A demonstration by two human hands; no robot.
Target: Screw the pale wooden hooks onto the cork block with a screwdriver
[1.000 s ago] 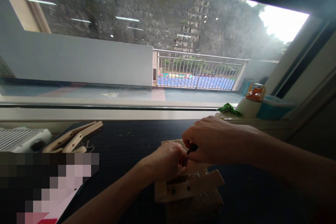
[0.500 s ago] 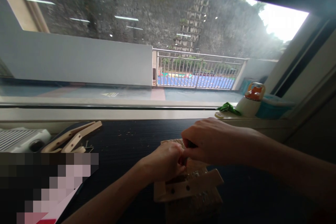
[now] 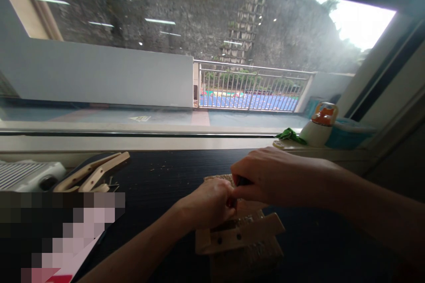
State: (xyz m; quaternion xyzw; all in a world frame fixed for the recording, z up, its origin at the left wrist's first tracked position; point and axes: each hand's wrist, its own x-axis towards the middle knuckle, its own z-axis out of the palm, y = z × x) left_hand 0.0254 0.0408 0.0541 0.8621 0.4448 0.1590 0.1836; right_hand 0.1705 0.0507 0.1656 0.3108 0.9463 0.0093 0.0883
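Note:
Curled around the dark handle of a tool (image 3: 244, 181) is my right hand (image 3: 265, 177); the tool's tip is hidden, so I cannot tell its kind. My left hand (image 3: 210, 203) is closed right beside it, its fingers pinched over something they hide. Both hands are above a tan block wrapped in clear plastic or tape (image 3: 262, 252). Across this block, just below my left hand, lies a pale wooden piece (image 3: 245, 232) with two dark holes and a short end piece at its left.
More drilled wooden pieces (image 3: 102, 170) lie at the left with several screws. A white slatted device (image 3: 36, 174) stands beside them. Crumbs dot the black table (image 3: 179, 163). On the sill at right are a green cloth (image 3: 288, 135), a white-and-orange bottle (image 3: 317, 130) and a teal box (image 3: 350, 135).
My right hand has turned slightly around the handle, which shows less than a second ago. My left hand and the wooden piece have stayed in place.

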